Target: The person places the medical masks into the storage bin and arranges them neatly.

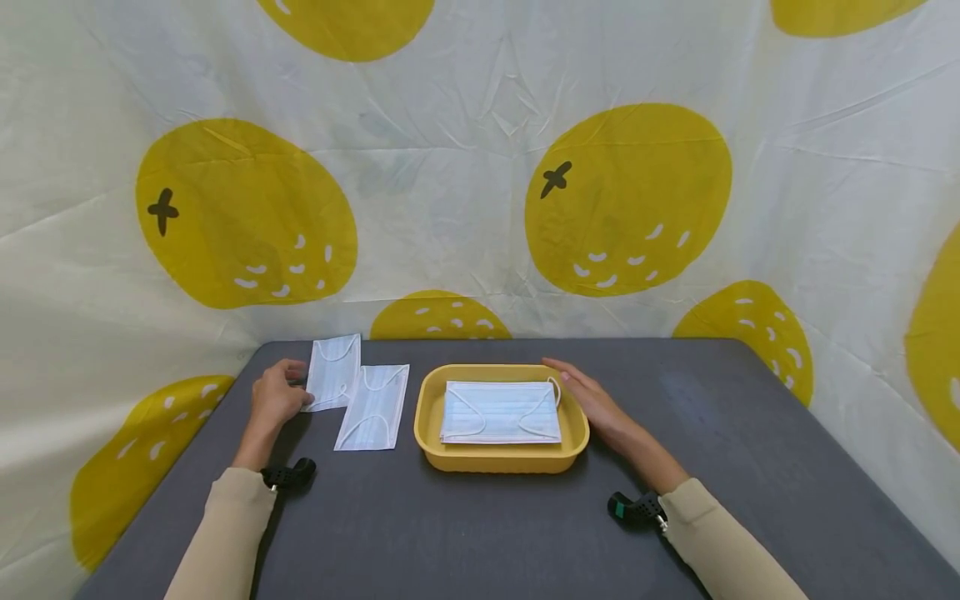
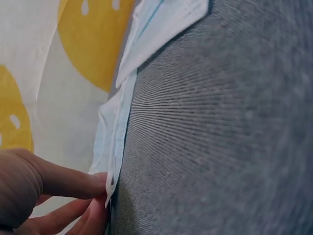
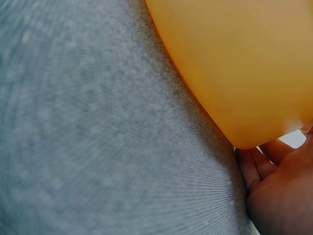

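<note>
At the left of the table, my left hand [image 1: 276, 395] pinches the lower left corner of a pale blue face mask [image 1: 334, 367] between thumb and fingers. Up close in the left wrist view, the thumb [image 2: 80, 183] lies on that mask's edge. A second face mask [image 1: 377, 407] lies flat just right of it, overlapping slightly. Beside the yellow tray [image 1: 495, 458], my right hand [image 1: 592, 402] rests along the right side with fingers extended. Folded ear loops show on the face masks [image 1: 501, 412] lying inside the tray; how many are stacked cannot be told.
A dark grey cloth-covered table [image 1: 450, 533] lies under everything. Behind its far edge hangs a white curtain [image 1: 442, 200] printed with yellow fruit shapes. Black camera mounts [image 1: 288, 474] are worn on both wrists.
</note>
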`<act>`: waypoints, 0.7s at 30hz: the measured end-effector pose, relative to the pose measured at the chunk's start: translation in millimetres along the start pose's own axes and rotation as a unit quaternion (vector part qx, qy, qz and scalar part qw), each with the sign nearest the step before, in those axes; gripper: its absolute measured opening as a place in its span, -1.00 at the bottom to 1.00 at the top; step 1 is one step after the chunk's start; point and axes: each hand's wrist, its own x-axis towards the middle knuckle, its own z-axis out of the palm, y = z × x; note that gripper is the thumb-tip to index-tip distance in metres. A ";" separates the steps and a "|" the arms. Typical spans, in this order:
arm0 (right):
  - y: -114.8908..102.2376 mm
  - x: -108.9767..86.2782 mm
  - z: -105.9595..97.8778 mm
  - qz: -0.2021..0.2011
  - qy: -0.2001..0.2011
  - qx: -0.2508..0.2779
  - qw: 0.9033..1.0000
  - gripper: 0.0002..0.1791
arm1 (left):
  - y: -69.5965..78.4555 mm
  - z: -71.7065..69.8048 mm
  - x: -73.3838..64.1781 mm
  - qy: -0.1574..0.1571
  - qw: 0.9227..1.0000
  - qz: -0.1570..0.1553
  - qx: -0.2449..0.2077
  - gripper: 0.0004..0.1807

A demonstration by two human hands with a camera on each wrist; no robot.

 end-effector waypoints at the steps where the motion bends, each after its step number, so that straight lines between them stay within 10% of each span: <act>1: 0.2 0.0 -0.1 -0.001 0.000 0.001 1.000 -0.44 | -0.6 -0.2 0.1 -0.001 1.000 0.001 -0.001 -0.34; 21: 2.6 1.0 -0.8 -0.017 -0.003 0.005 1.000 -0.42 | 5.2 -4.4 -5.0 0.021 0.998 -0.037 0.045 -0.47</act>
